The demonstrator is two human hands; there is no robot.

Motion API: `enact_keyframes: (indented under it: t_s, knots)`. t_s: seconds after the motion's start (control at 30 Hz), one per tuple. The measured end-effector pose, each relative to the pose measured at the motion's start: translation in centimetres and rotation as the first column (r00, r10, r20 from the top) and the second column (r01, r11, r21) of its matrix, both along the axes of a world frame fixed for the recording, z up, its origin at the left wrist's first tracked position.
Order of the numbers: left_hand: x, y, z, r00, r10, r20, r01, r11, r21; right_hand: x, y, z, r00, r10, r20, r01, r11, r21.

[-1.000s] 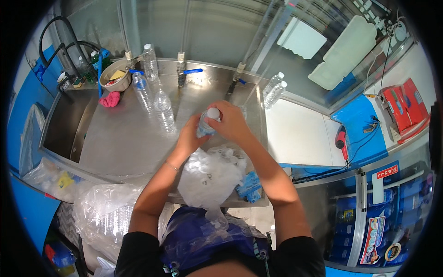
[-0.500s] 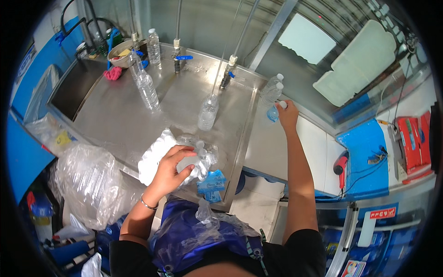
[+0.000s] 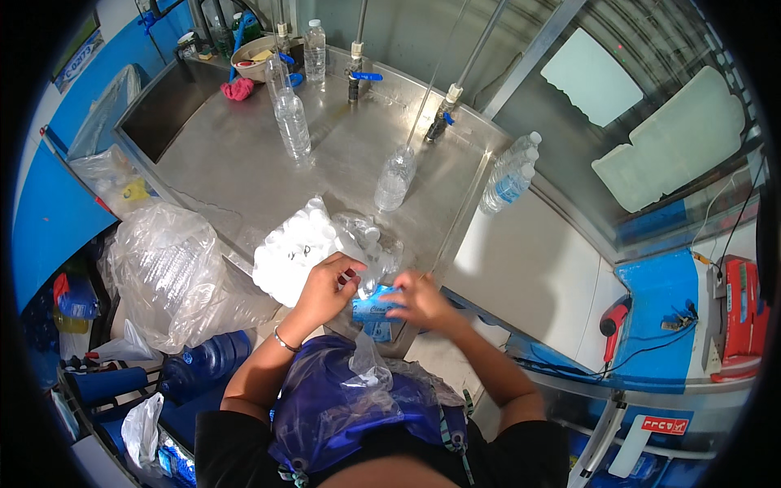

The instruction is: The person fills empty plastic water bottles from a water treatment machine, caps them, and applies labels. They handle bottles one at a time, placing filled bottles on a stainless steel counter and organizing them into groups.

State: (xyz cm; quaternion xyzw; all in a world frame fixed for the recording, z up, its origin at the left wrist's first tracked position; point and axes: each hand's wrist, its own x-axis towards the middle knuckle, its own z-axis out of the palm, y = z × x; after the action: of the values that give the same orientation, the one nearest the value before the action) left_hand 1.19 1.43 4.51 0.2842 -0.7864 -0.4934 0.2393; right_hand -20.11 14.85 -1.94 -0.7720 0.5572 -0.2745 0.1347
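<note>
where lit, bright blue labels point(image 3: 372, 307)

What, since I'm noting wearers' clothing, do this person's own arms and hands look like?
The left grip and right grip are bare, ungloved human hands. A thin, silvery bracelet circles the wrist of the left arm; none can be made out on the right arm. The left sleeve and right sleeve are short and black.

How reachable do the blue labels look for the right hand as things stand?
Yes, most likely: the right hand is at the right edge of the blue labels, and nothing visible stands in between.
</note>
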Motion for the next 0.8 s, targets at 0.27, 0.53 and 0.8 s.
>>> enact_keyframes:
  t_s: [0.27,0.53,0.8]
  knots:
    - [-2.1,-0.5,0.7,0.992,-0.122,-0.037,0.123,0.992,0.032,3.8,1.5,-4.4,0.947,-0.288,0.143,0.284,0.958,0.048]
    - [-3.3,-0.4,0.6,0.986,-0.168,-0.008,0.168,0.981,0.093,4.2,1.9,-4.3,0.830,-0.483,0.277,0.500,0.866,0.012]
    - [-6.4,1.7,-2.4,0.912,-0.136,-0.388,0.392,0.572,0.721,1.9,1.4,1.8,0.185,-0.525,0.831,0.588,0.736,0.335]
